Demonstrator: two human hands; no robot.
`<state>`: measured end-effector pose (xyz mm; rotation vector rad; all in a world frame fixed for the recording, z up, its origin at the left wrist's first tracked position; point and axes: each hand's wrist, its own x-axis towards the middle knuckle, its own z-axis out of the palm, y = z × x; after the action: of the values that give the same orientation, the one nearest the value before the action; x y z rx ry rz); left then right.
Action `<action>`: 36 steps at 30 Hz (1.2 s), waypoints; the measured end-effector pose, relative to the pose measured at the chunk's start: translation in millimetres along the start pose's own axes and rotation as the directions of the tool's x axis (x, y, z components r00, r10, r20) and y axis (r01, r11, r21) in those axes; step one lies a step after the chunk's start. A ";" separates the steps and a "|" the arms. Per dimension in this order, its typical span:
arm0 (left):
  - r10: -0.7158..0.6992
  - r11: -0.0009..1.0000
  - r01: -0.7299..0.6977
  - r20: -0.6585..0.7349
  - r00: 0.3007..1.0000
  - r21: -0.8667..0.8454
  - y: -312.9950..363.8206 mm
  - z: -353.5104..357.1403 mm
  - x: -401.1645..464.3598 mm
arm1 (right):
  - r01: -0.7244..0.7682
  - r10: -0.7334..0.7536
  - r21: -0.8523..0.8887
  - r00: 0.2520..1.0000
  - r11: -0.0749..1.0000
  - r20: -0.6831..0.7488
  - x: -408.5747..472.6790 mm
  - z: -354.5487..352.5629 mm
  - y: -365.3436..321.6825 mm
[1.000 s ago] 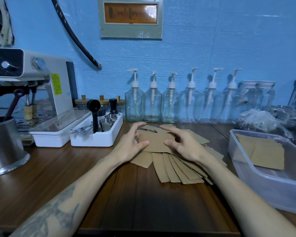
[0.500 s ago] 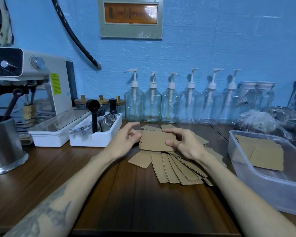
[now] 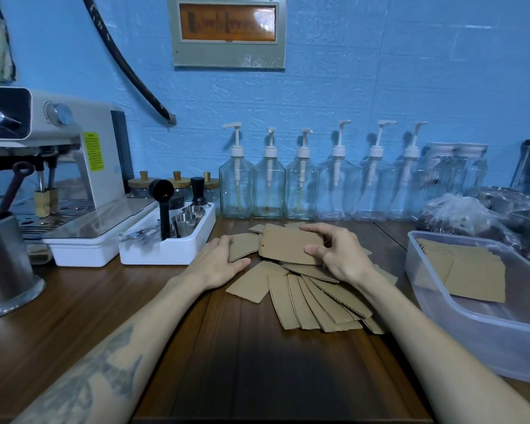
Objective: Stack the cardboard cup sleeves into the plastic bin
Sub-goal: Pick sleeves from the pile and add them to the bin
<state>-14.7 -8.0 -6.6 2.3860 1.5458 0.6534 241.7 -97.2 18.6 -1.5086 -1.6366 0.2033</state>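
One flat cardboard cup sleeve [image 3: 289,244] is raised off the pile, gripped at its near-right end by the right hand [image 3: 338,255]: the thumb presses its lower edge and the curled fingers wrap over the top edge. Directly beneath and toward the wrist of that hand lies the loose pile of sleeves [image 3: 315,296], fanned and overlapping on the wooden counter [image 3: 251,362]. The left hand [image 3: 216,264] lies just left of the held sleeve, palm down, fingers fairly straight and resting on another sleeve [image 3: 242,247] at the pile's left edge; it is not seen to grasp it. Well to the right of the right hand stands the clear plastic bin [image 3: 471,325], with several sleeves [image 3: 471,270] already lying flat inside, overlapping.

Beyond both hands, against the blue wall, stands a row of clear pump bottles [image 3: 270,185]. Left of the left hand sits a white tray [image 3: 169,249] holding metal cups and a black scoop, with a white espresso machine [image 3: 68,166] further left and a steel container [image 3: 5,264] at the far left edge.
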 end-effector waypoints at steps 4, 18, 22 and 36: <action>-0.012 1.000 0.012 -0.016 1.000 -0.014 -2.3 -2.6 0.0 | 0.005 -0.005 0.007 1.000 1.000 -0.006 0.0 0.5 -1.4; -0.048 0.946 -0.019 -0.198 0.979 -0.324 -1.1 -18.8 -16.0 | -0.026 0.030 0.064 0.998 0.998 -0.054 -4.7 -3.6 -3.6; -0.101 0.886 -0.044 -0.284 0.954 -0.462 0.5 -21.5 -13.8 | -0.032 0.036 0.079 0.998 0.996 -0.054 -6.9 -4.5 -6.0; 0.166 0.794 -0.246 -0.190 0.968 -0.557 23.1 -28.5 -28.7 | -0.039 0.042 0.098 0.999 0.994 -0.032 -5.5 -1.5 -2.0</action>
<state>-19.7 -45.2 20.9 2.0694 0.9300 1.1592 240.6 -103.2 18.1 -1.4646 -1.5481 0.2745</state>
